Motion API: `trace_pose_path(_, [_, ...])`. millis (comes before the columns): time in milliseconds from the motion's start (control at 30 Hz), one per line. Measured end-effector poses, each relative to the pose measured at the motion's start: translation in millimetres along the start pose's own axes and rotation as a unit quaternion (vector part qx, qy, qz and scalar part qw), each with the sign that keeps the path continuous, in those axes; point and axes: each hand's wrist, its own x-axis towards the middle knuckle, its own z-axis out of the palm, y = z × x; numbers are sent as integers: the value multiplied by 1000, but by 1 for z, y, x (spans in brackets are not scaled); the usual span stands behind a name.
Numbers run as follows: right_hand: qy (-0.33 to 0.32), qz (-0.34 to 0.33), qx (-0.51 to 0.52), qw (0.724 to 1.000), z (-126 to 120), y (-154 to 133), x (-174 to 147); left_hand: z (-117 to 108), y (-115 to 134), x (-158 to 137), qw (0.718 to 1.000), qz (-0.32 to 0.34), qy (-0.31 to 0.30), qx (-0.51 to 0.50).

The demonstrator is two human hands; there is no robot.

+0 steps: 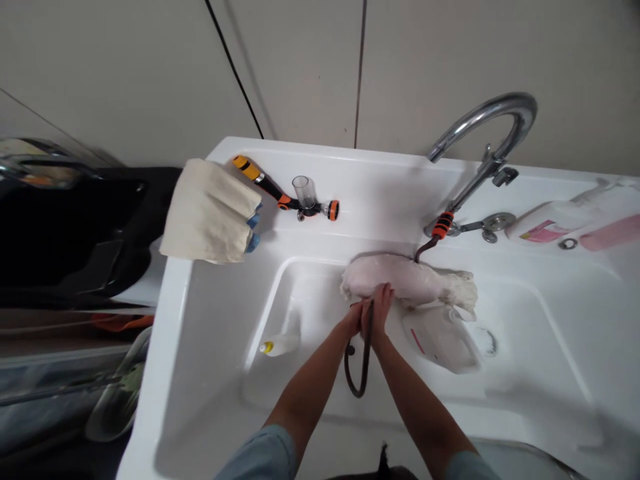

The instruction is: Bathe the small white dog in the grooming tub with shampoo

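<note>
A small animal with a smooth pink body (395,279) and a white fluffy end at the right lies lengthwise in the white tub (210,360). My left hand (356,316) and my right hand (379,311) are close together at its near side. The right fingers stretch out against the body. My left fingers look curled and are partly hidden, so what they hold does not show. A dark brown cord (361,383) hangs in a loop between my wrists; its upper end is at my hands.
Right of my hands lies a translucent plastic jug (443,337); left is a yellow-tipped bottle (280,344). A spray nozzle (270,187) and beige towel (207,210) rest on the tub's back-left rim. A chrome faucet (505,113) with an orange-black grip (443,225) and bottles (545,223) stand at the back right.
</note>
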Motion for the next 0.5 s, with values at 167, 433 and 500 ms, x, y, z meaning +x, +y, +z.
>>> trace_pose_path(167, [-96,-113,-27,989,-17,14,-10,6,-2,-12,997,-72,-4,-30])
trace_pose_path(433, [-133,-144,18,981,-23,12,-55,9,-13,-19,997,-42,43,-49])
trace_pose_path(500, [-150,-114,38,981,-28,8,-64,8,-18,-21,998,-21,48,-19])
